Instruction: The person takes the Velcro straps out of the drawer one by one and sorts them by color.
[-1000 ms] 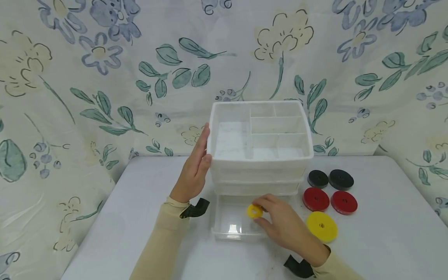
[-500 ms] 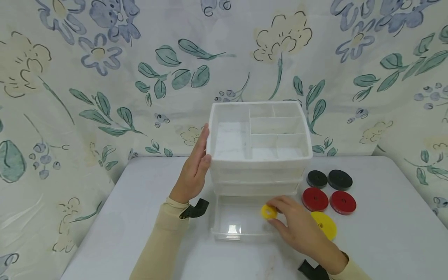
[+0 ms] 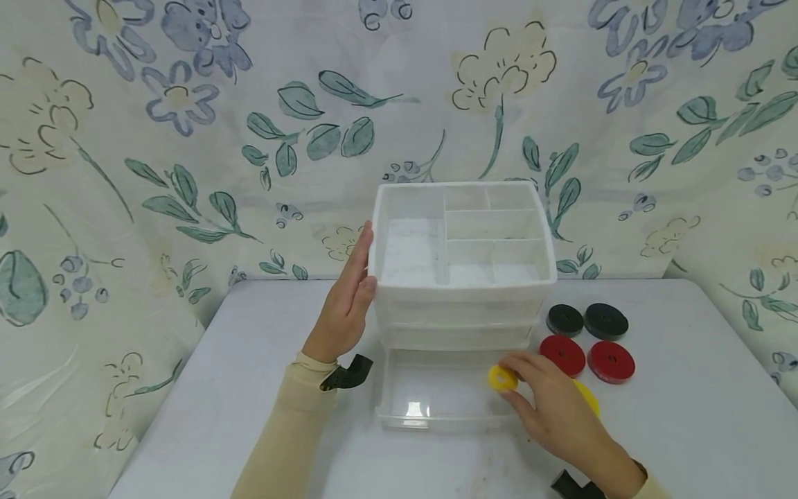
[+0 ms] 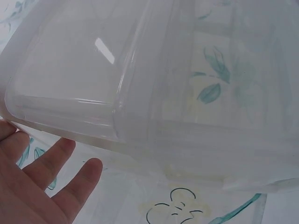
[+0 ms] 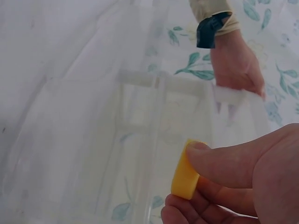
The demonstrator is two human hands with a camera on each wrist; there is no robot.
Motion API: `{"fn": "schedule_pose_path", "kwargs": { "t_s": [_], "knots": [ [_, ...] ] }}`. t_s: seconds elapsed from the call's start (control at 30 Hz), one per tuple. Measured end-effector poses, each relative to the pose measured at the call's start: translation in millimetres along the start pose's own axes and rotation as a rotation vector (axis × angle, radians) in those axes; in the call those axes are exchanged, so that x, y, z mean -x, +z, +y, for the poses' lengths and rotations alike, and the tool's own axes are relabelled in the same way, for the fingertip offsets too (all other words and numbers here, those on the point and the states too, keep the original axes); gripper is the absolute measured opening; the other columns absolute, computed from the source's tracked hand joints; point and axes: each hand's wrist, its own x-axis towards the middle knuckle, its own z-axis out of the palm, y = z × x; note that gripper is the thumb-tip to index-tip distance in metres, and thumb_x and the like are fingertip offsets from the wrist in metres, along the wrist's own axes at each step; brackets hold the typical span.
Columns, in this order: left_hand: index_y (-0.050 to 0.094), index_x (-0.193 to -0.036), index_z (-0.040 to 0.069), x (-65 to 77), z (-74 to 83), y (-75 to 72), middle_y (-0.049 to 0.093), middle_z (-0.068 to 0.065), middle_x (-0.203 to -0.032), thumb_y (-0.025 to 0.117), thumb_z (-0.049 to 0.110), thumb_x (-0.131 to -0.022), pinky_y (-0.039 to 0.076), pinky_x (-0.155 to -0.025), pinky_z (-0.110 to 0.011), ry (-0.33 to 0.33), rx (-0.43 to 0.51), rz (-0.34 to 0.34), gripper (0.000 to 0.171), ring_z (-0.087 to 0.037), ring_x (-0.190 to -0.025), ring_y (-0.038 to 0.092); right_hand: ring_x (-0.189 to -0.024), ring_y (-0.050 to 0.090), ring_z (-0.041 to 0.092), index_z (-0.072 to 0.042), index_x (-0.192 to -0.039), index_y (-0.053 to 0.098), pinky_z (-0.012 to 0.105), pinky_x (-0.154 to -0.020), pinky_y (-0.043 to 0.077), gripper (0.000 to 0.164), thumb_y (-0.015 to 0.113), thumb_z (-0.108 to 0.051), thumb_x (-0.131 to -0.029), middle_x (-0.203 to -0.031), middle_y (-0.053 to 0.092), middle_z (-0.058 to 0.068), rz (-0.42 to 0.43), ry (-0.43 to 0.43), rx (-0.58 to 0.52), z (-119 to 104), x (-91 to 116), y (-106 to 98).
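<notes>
My right hand (image 3: 555, 409) pinches a small yellow disc with a centre hole (image 3: 502, 378) between thumb and fingers. The disc is over the right part of a clear pulled-out drawer (image 3: 430, 388). In the right wrist view the yellow disc (image 5: 185, 173) appears edge-on. My left hand (image 3: 341, 305) rests with straight fingers against the left side of the white drawer organizer (image 3: 464, 285). In the left wrist view the fingers of my left hand (image 4: 51, 177) lie along the organizer's side (image 4: 93, 135). The drawer is the bottom one; those above are closed.
Right of the organizer lie two black discs (image 3: 607, 321), two red discs (image 3: 612, 362) and a larger yellow disc (image 3: 588, 397), partly hidden behind my right hand. All sit on a white table (image 3: 698, 416). A floral cloth (image 3: 411, 90) hangs behind.
My right hand has moved rightward with the small yellow disc, from over the drawer's middle to its right side, covering more of the large yellow disc. My left hand has stayed in place.
</notes>
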Motion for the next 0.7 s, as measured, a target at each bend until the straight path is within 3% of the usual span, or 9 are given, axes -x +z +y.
{"fn": "schedule_pose_path", "kwargs": {
  "t_s": [0.43,0.7],
  "knots": [
    [0.008,-0.163,0.011,0.6,0.0,-0.2,0.007,-0.012,-0.169,0.033,0.032,-0.111,0.022,-0.121,-0.039,0.003,0.005,0.002,0.061,-0.026,-0.154,0.013,-0.106,0.063,0.029,-0.005,-0.118,0.069,0.046,-0.088,0.057,0.045,0.088,-0.011,-0.077,-0.12,0.065,0.013,0.028,0.048,0.039,20,12,-7],
    [0.008,-0.163,0.011,1.0,0.4,-0.1,0.007,-0.008,-0.169,0.034,0.03,-0.111,0.022,-0.121,-0.039,-0.003,0.008,0.0,0.06,-0.025,-0.154,0.013,-0.104,0.063,0.028,-0.005,-0.119,0.069,0.046,-0.087,0.057,0.046,0.087,-0.012,-0.078,-0.119,0.064,0.013,0.026,0.084,0.041,35,20,-9]
  ]
}}
